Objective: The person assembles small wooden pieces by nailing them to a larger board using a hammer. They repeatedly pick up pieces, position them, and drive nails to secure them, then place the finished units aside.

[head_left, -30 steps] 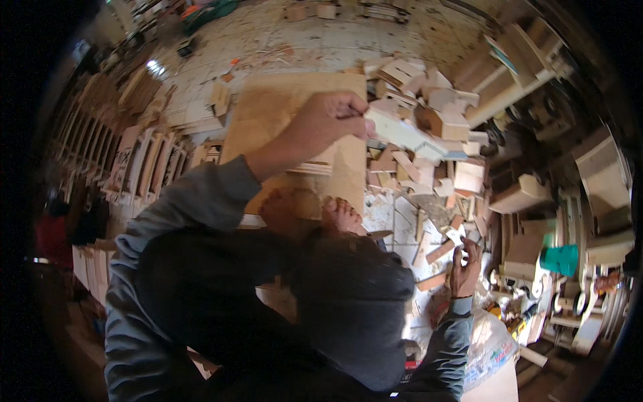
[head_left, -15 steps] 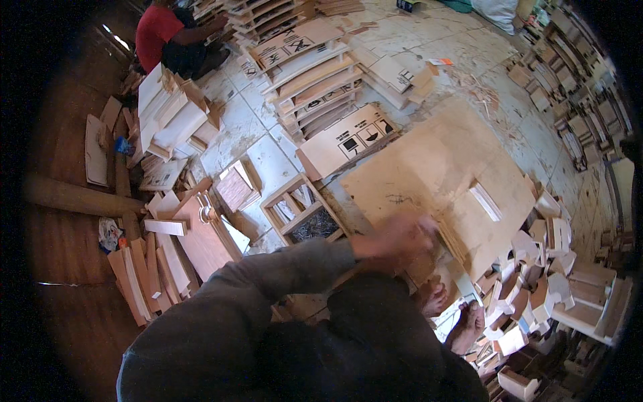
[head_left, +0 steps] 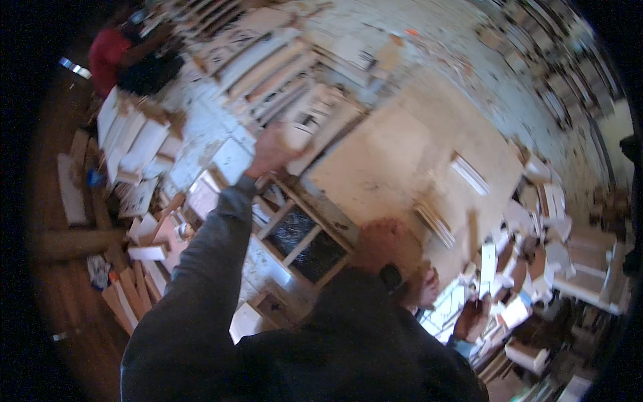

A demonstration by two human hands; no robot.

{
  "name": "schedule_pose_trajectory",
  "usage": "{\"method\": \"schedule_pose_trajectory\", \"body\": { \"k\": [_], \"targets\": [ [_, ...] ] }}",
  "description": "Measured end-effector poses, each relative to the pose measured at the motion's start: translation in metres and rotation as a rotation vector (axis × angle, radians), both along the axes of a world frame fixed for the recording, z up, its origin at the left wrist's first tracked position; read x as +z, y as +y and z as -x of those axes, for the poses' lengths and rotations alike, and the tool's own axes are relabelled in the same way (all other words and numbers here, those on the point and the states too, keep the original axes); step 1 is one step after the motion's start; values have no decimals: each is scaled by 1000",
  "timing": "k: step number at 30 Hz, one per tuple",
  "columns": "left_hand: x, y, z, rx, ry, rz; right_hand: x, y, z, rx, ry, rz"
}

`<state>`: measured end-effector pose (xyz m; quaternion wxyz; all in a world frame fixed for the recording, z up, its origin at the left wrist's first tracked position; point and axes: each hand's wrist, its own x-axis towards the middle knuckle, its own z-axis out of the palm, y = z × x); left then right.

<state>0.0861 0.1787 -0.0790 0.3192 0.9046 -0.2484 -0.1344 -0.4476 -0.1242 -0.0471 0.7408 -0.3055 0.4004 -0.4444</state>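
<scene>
My left hand (head_left: 273, 153) reaches out to the left. It is beside the near end of a stack's printed panel (head_left: 315, 124), just beyond a divided wooden tray (head_left: 303, 246). The tray's compartments hold dark, glinting small pieces, too blurred to name. Close to my body, my right hand (head_left: 385, 244) is at the near edge of a large tan board (head_left: 395, 147). Motion smears the fingers of both hands, so I cannot tell whether they hold anything. On the board lie a small stack of wooden strips (head_left: 435, 225) and a pale grooved piece (head_left: 471, 174).
Stacked wooden frames (head_left: 268, 74) stand beyond the tray. Wood offcuts (head_left: 529, 268) pile up at the right, near my bare feet (head_left: 472, 320). A person in a red top (head_left: 109, 60) sits at the far left. Wooden parts (head_left: 134, 137) are heaped at left.
My left hand has moved away from the right hand, leftward and outward past the tray. My right hand stays near the board's near edge. The view has shifted, and the strip stack shows more fully.
</scene>
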Motion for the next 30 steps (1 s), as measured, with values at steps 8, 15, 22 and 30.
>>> {"method": "schedule_pose_trajectory", "body": {
  "k": [8,15,22,30],
  "targets": [
    [83,-55,46,-266,1392,1430,3,-1,-25,14,-34,47],
    [94,-131,86,-411,1506,1313,1,-2,-29,-37,-94,-1],
    [31,-138,78,130,1230,835,-10,-6,-15,-108,25,-58],
    [5,-133,80,93,1107,750,-20,-10,-21,-48,49,-83]
  ]
}}
